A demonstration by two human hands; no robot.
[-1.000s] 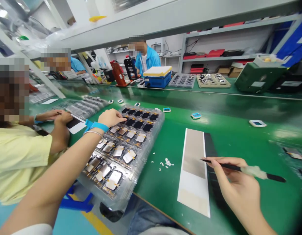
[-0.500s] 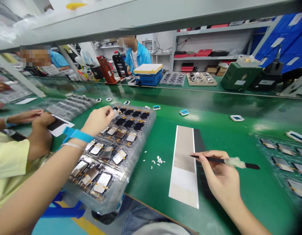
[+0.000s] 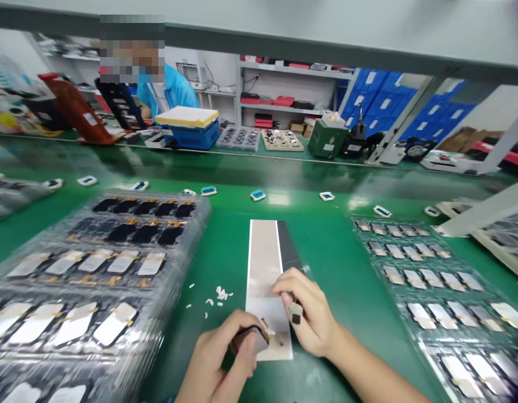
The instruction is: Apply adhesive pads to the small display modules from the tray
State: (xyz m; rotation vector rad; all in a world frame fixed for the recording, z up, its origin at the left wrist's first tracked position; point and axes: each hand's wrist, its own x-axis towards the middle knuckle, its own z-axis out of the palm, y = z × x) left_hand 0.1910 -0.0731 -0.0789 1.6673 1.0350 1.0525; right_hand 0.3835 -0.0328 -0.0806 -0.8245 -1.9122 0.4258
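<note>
My left hand (image 3: pixel 223 361) pinches a small display module (image 3: pixel 259 342) with a silver back, a black edge and an orange flex tail, above the near end of a sheet strip. My right hand (image 3: pixel 313 322) grips black tweezers (image 3: pixel 295 315) with a pale wrapping near the rear end; their tip is hidden behind the fingers. Beneath both hands lies the long strip (image 3: pixel 265 252), beige with a white border and a whiter lower part. A dark grey strip (image 3: pixel 290 249) shows along its right side. Small white bits (image 3: pixel 220 293) are scattered left of it.
Stacked clear trays (image 3: pixel 175 268) of display modules stand on the left. Another clear tray (image 3: pixel 401 299) of modules lies on the right. Several small white-rimmed pieces (image 3: pixel 257 195) line the bench behind. A person in blue (image 3: pixel 175 89) sits across, beneath the overhead beam (image 3: pixel 259 36).
The view has swung right. My left hand has left the tray and come over the strip with a display module in it. My right hand has turned the tweezers, rear end towards me.
</note>
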